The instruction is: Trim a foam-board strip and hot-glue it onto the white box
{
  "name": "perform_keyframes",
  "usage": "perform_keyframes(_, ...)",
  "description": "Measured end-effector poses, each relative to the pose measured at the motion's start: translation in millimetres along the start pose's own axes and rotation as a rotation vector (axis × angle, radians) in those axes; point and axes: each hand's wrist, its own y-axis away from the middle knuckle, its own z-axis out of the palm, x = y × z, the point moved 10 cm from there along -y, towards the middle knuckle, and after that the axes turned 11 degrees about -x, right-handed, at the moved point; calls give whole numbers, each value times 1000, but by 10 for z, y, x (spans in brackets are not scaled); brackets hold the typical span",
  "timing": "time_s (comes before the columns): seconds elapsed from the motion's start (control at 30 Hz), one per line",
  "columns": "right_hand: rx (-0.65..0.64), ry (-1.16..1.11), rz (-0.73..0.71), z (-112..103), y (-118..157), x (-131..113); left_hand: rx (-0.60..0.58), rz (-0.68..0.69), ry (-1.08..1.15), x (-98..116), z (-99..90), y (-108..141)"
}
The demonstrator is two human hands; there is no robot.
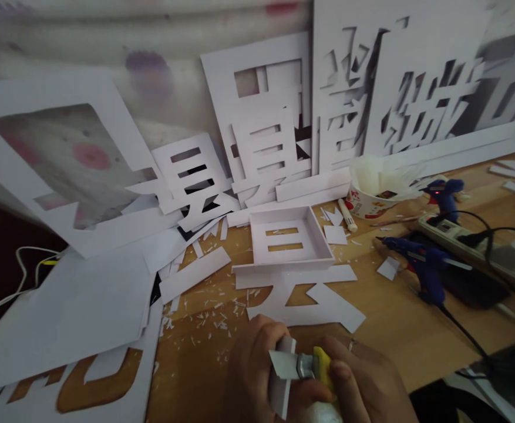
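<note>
At the front edge of the table, my left hand (257, 367) is closed around a narrow white foam-board strip (280, 396). Close beside it, my right hand (363, 376) grips a yellow utility knife (323, 367), its broad blade lying across the strip. Just beyond both hands lies a white cut-out character (303, 299), flat on the wood. Its upper box-shaped part (292, 232) has thin raised walls and two slots. Part of my left palm and the lower end of the strip are hidden or dark.
White cut-out boards (257, 117) lean against the patterned curtain behind. Two blue glue guns (424, 261), a power strip (451, 235) and cables are on the right. A paper tub (367, 197) holds glue sticks. Stacked white sheets (76, 311) fill the left; scraps litter the wooden table (195, 352).
</note>
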Motion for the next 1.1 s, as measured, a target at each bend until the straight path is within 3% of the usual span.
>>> perform_keyframes(0.6,51,66,-99,-59,-82,-176,26,22,-12,29,-88,41)
perform_keyframes(0.7,47,56,-91,-60,-77,-158,72,-8,-6,-10,-112,25)
perform_keyframes(0.9,36,21,-54,-39,-83,-118,42,83,-28,18,-81,14)
perform_keyframes(1.1,113,16,-93,-18,-54,-98,104,82,-68,38,-124,36)
